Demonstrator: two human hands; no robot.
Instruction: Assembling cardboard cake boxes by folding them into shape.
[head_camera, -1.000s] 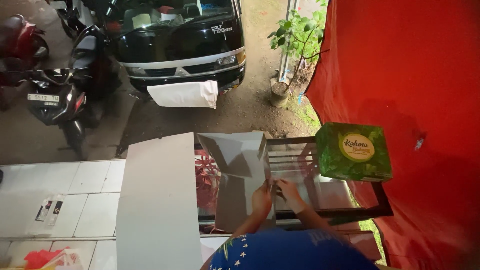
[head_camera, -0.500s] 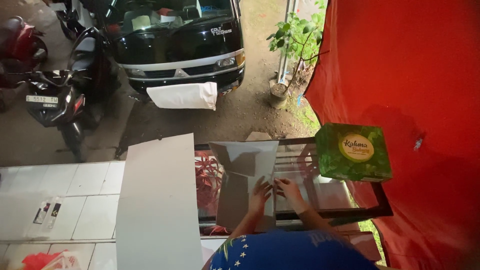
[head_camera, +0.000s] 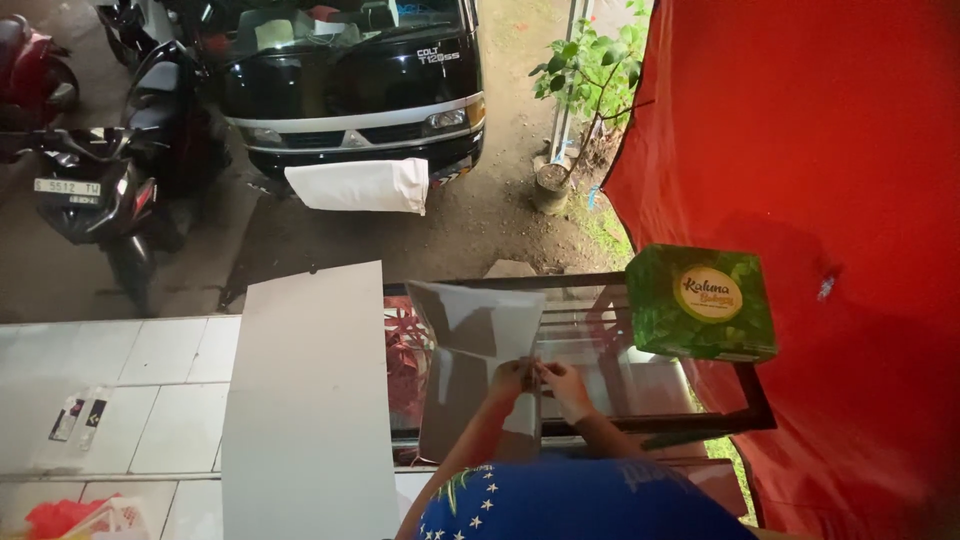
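The person stands over a glass-topped bench with a dark frame (head_camera: 690, 415) and works on a grey flat cardboard sheet, partly folded up (head_camera: 475, 345), which lies on the left part of the glass. The left hand (head_camera: 508, 380) and the right hand (head_camera: 562, 383) meet at the right edge of the sheet, close to the body. The fingers of both hands seem pressed together on that edge, pinching the cardboard, but they are small in the view and I cannot tell it exactly. To fold well, I think both hands should hold the edge evenly and press along one straight line, so the sheet does not slide on the smooth glass. A green square box with a round yellow label (head_camera: 702, 303) rests on the far right corner, well apart. A long grey board (head_camera: 305, 400) lies just left of the bench.
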